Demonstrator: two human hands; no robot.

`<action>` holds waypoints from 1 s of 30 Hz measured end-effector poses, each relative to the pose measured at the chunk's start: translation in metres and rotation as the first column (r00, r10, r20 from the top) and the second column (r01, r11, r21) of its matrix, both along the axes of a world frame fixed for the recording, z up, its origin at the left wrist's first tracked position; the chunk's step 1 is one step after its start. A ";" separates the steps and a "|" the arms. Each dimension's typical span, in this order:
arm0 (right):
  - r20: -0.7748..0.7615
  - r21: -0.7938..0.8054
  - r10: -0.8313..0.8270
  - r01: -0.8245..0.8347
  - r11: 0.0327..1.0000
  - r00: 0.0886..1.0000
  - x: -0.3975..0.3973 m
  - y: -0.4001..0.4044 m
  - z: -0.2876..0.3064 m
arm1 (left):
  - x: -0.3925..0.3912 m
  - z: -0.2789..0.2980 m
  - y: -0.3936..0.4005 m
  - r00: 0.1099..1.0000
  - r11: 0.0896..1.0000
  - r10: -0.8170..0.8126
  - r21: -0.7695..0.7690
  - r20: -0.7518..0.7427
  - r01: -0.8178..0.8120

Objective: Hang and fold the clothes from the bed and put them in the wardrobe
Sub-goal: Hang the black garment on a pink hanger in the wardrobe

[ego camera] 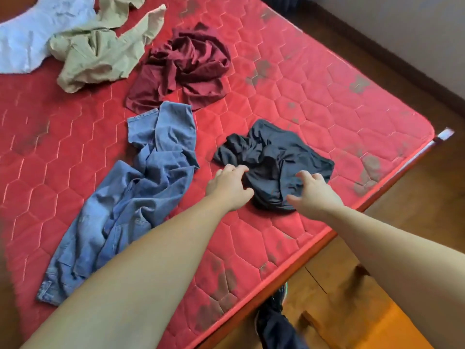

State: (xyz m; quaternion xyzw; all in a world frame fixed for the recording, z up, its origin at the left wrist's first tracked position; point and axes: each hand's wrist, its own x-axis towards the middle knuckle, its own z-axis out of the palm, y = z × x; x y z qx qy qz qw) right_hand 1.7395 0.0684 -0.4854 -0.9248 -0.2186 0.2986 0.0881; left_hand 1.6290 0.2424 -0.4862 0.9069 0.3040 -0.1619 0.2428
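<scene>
Crumpled dark shirt point(274, 167) at centre right of the frame, lying on the red mattress point(314, 96) near its lower right edge. Left hand point(230, 187) at the heap's left side, fingers curled and fingertips touching the cloth, not visibly closed on a fold. Right hand point(313, 192) at the heap's lower right, fingers spread wide, over or just touching the fabric; hard to tell which. Neither hand holding anything yet. Just left of centre, a long blue denim garment point(130, 197) stretched toward the lower left. Above centre, a bunched maroon garment point(186, 69). In the upper left, a beige garment point(100, 51) and beside it a white cloth point(27, 36), partly cut by the frame edge. All five pieces apart or barely touching, none folded or hung; task judged near its start. Dark shirt likely thin, light and limp: easy to lift, no stiffness to keep any shape, prone to slipping out of a loose pinch and dragging folds with it. Best taken by a seam rather than the middle of the heap, at the shoulders or the hem, one hand per corner, then shaken open. Edges and collar hidden in the crumple, so some feeling around probably needed first. Wardrobe not in view.
</scene>
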 end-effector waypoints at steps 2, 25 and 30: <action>-0.029 -0.025 -0.007 0.006 1.000 1.000 0.022 0.003 -0.027 | 0.028 -0.026 0.002 1.000 1.000 0.023 -0.016 -0.017 -0.023; -0.457 0.251 -0.517 0.662 0.706 0.724 0.082 -0.003 -0.133 | 0.108 -0.133 -0.011 0.927 0.889 0.365 -0.262 -0.084 -0.374; -0.649 0.282 -0.574 0.859 0.428 0.499 0.109 0.004 -0.070 | 0.108 -0.083 -0.001 0.901 0.877 0.432 -0.254 0.046 -0.407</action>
